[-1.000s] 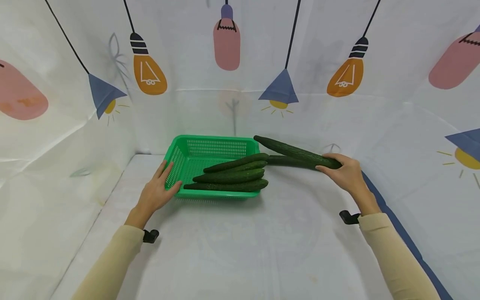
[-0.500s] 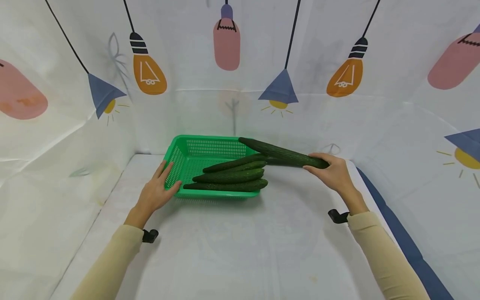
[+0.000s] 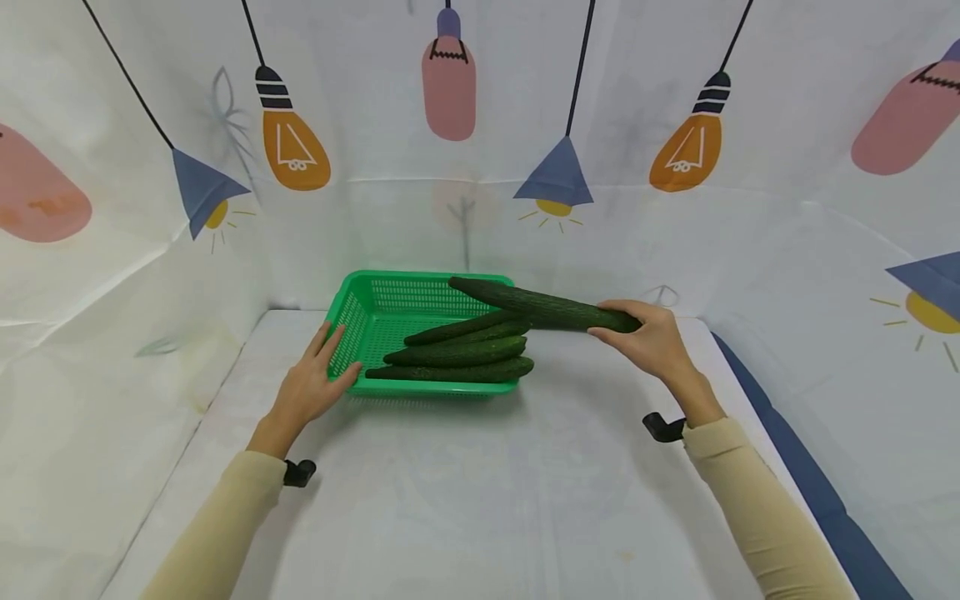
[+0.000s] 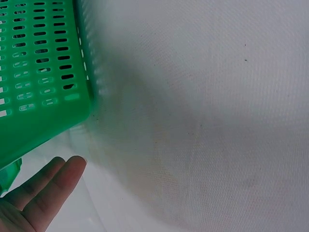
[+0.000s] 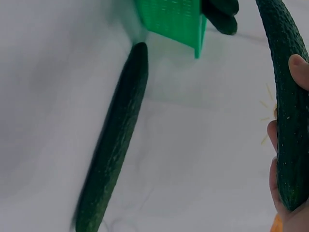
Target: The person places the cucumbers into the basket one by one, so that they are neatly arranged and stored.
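My right hand [image 3: 647,335] grips a long dark green cucumber [image 3: 536,306] by its right end, thumb on one side and fingers on the other. The cucumber's far end reaches over the back right of a green plastic basket [image 3: 431,387]. Several cucumbers [image 3: 459,352] lie in the basket's right half, their ends jutting past the right rim. Another cucumber [image 5: 113,140] lies on the table beside the basket, mostly hidden by the held one in the head view. My left hand [image 3: 309,387] rests at the basket's left side, fingers [image 4: 57,191] straight and spread.
The basket stands on a white-covered table [image 3: 465,492] near the back. Behind it rises a white cloth wall [image 3: 390,225] printed with lamps. A dark blue strip [image 3: 795,450] runs along the table's right edge.
My right hand has moved left with the cucumber, bringing its far end from the basket's right corner to over its inside. The left hand and the basket have stayed in place.
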Motion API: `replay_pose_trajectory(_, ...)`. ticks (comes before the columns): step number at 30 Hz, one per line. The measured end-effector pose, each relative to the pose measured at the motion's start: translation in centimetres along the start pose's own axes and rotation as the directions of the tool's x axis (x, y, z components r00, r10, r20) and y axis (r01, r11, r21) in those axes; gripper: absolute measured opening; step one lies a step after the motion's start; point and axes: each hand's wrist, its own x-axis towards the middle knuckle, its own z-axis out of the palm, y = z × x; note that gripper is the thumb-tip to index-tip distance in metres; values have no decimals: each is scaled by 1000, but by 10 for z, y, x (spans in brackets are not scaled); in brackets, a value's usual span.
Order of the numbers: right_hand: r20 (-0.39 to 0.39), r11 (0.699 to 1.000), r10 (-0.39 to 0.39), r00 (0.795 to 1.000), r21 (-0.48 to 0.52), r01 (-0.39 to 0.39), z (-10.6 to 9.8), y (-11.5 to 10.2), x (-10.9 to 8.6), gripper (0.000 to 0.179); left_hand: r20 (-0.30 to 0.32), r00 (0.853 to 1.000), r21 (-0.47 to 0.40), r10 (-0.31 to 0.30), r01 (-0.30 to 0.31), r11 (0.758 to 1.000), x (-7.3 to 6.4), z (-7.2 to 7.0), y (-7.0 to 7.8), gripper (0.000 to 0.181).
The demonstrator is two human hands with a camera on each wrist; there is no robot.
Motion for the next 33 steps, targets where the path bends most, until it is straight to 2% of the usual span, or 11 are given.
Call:
replay_pose_trajectory(11,85,999,-31,996,31,29,0,-25,8,41,2,1000,-2,0,0,1000,-1,-3,2,81)
replay_pose_trajectory(18,127,993,-117,985,-18,120,2,-35,15,40,-1,1000,-16,4,-4,1000,-1,-2,1,82)
replay_pose_trajectory(27,163,985,-161,973,-39,169,11,-41,23,40,-3,1000,-15,4,-4,1000,-1,-3,3,81)
replay_pose_trajectory(33,211,988,-147,966,-7,152,21,-45,27,40,1,1000,-13,5,-5,1000,-2,-2,2,81)
